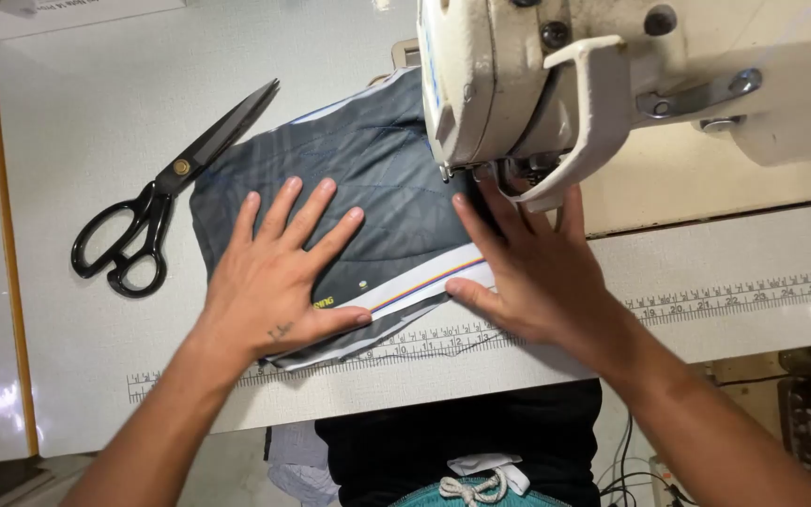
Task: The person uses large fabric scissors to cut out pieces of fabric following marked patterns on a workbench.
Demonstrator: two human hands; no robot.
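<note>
Head view: left hand [279,272] and right hand [527,268] press flat, fingers spread, on dark grey striped-edge fabric [377,169].

Sewing machine [537,84] hides the needle and fabric [368,160] edge

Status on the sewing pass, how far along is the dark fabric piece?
Done: the dark grey fabric is laid flat on the table, its striped white band lined up toward the sewing machine; the scissors lie aside. In hand: left hand flat on the cloth, right hand pressing it at the presser foot. Left: finished stitching can't be made out.
</note>
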